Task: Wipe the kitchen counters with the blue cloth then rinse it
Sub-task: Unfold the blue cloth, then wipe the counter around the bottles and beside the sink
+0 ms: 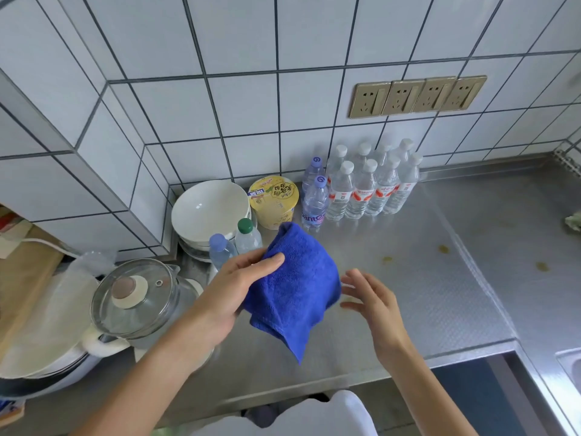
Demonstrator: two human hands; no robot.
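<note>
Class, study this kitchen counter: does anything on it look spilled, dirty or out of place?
Yes. Three small yellowish-brown stains mark the bare stainless steel counter, right of the blue terry cloth that the left hand grips. They look like dried spills, not yet wiped.

We're looking down at the steel counter (408,278), and our left hand (232,287) is gripping the bunched-up blue cloth (298,287) up in the air over it. Our right hand (374,303) is hovering just beside the cloth, fingers spread. Water bottles (364,187), a noodle cup (273,201) and stacked bowls (209,212) are sitting along the tiled wall.
</note>
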